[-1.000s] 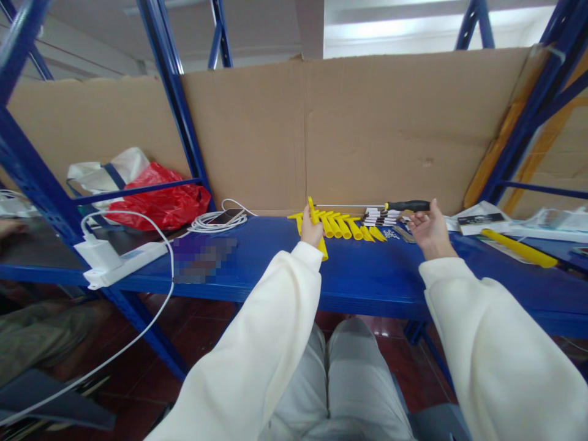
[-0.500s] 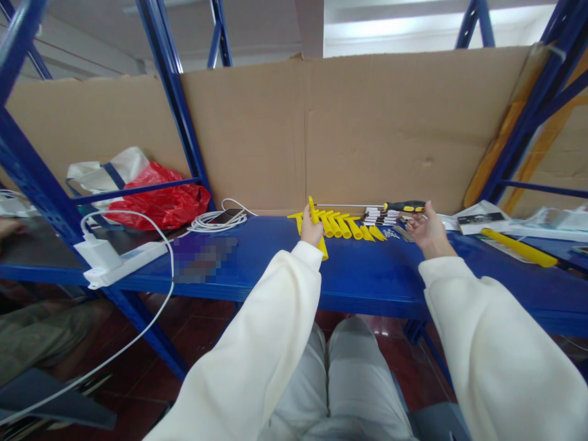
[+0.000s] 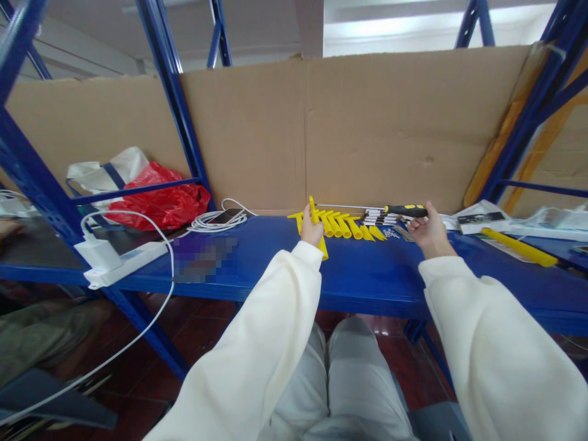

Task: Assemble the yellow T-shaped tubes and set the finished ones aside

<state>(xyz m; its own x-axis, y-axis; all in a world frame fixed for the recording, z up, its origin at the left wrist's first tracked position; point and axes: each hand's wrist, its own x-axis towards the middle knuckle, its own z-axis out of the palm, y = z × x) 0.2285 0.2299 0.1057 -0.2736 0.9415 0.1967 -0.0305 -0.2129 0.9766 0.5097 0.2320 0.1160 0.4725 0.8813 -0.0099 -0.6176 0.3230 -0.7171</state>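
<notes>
My left hand [image 3: 312,231] is closed around a yellow plastic handle [image 3: 323,250], held upright with a flat yellow end showing above the fingers. In my right hand [image 3: 430,233] is the black and yellow grip of a long screwdriver [image 3: 407,211]. Its thin shaft runs level to the left, and its tip is at the upper part of the yellow handle; whether it sits on a screw is too small to tell. Behind my left hand, several similar yellow handles [image 3: 345,226] lie in a row. Beside them are yellow wedge-shaped pieces [image 3: 376,233] and small white-and-black packs [image 3: 380,217].
Small silvery bits [image 3: 390,233] lie on the blue table [image 3: 367,269]. A yellow-handled tool [image 3: 521,248] lies to the right. On the left are a power strip [image 3: 133,263], coiled white cable [image 3: 211,222] and red bag [image 3: 160,196]. Cardboard [image 3: 367,122] stands at the back.
The screwdriver's grip has turned and tipped down slightly in my right hand. My left hand and the yellow handle have stayed in place.
</notes>
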